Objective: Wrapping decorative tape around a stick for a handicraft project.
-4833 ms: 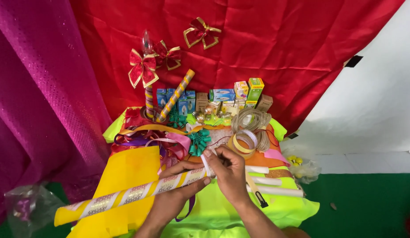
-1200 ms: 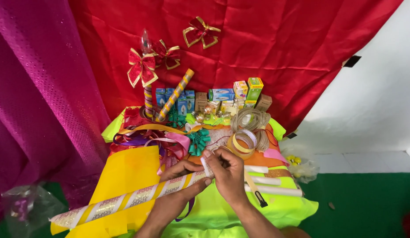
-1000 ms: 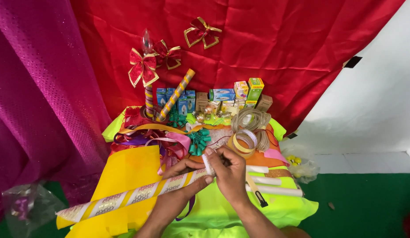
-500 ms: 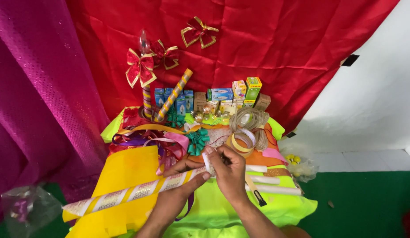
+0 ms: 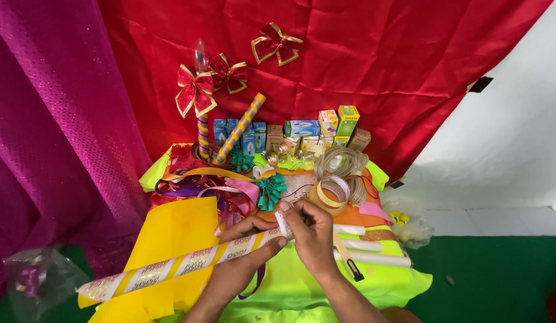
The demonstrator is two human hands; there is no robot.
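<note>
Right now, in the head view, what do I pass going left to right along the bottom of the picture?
Clear plastic bag → wrapped roll → left hand → right hand → white tubes → bag of yellow balls.

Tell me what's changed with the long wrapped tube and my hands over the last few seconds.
Very little. The far end of the long tube dipped toward the lower left, then came back up a bit. The left hand keeps gripping the tube from below, and the right hand stays at its near end, fingers working there. The tape rolls, bows and small boxes have not moved.
</note>
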